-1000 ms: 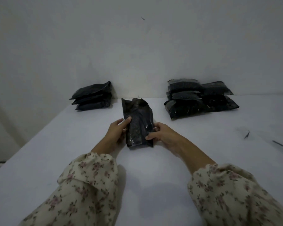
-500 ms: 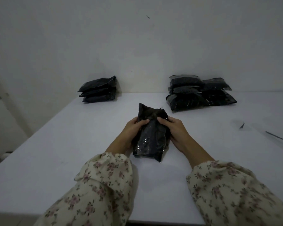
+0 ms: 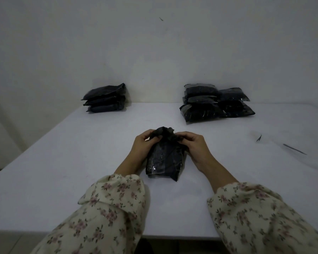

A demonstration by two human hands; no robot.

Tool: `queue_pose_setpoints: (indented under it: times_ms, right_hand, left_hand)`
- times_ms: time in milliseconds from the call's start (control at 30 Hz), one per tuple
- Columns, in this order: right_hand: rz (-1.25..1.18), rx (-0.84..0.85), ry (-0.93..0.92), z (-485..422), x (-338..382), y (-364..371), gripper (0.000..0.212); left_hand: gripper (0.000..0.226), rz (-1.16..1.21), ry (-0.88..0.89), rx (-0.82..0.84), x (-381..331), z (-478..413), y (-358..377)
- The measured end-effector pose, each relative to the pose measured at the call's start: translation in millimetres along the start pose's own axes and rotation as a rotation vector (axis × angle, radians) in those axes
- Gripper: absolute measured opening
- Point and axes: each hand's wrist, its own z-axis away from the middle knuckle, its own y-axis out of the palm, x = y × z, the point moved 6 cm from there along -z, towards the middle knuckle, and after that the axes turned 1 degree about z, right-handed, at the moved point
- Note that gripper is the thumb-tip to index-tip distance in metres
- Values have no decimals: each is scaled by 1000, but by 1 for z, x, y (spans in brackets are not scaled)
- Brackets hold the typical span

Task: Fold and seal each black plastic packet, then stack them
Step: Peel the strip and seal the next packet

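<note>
A black plastic packet point(image 3: 164, 162) lies lengthwise on the white table point(image 3: 66, 162) in front of me, its far end crumpled upward. My left hand point(image 3: 142, 148) pinches that bunched top from the left. My right hand point(image 3: 195, 148) pinches it from the right, fingers curled onto the plastic. A stack of three black packets point(image 3: 106, 99) sits at the far left against the wall. A larger pile of several packets point(image 3: 215, 104) sits at the far right.
The wall stands directly behind both piles. Two small dark scraps point(image 3: 258, 138) and a thin dark strip point(image 3: 295, 149) lie on the table to the right. The table's near edge runs just under my floral sleeves point(image 3: 106, 208).
The packet came closer to me on the table. My hands slid from its sides up to its far end and bunched the top plastic together.
</note>
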Motion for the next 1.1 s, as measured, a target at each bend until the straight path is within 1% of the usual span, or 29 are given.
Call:
queue_pose_setpoints:
  times_ms: [67, 200, 333, 467, 533, 633, 733, 800, 1000, 1100]
  right_hand:
    - [27, 16, -20, 1, 0, 0, 30]
    - [30, 76, -22, 4, 2, 2, 32]
    - [31, 122, 6, 4, 1, 2, 30]
    - [43, 172, 39, 5, -1, 2, 37]
    - [65, 168, 21, 6, 1, 2, 38]
    - [62, 109, 17, 7, 0, 0, 34]
    - [-73, 59, 81, 9, -2, -4, 28]
    - [-102, 62, 102, 10, -2, -5, 26]
    - [-62, 57, 115, 12, -2, -5, 15]
    - [-21, 49, 87, 11, 0, -4, 18]
  left_hand:
    - [15, -81, 61, 12, -2, 1, 1]
    - [29, -238, 170, 40, -2, 1, 1]
    - [34, -308, 202, 59, -1, 0, 2]
    - [41, -383, 256, 63, -4, 5, 5]
    - [41, -402, 259, 75, -3, 5, 5]
    - [33, -378, 177, 78, 2, 2, 4]
    - [22, -176, 63, 33, 1, 4, 3]
    - [18, -53, 35, 19, -1, 6, 2]
    - [21, -11, 7, -5, 8, 4, -5]
    - [21, -55, 38, 13, 8, 4, -6]
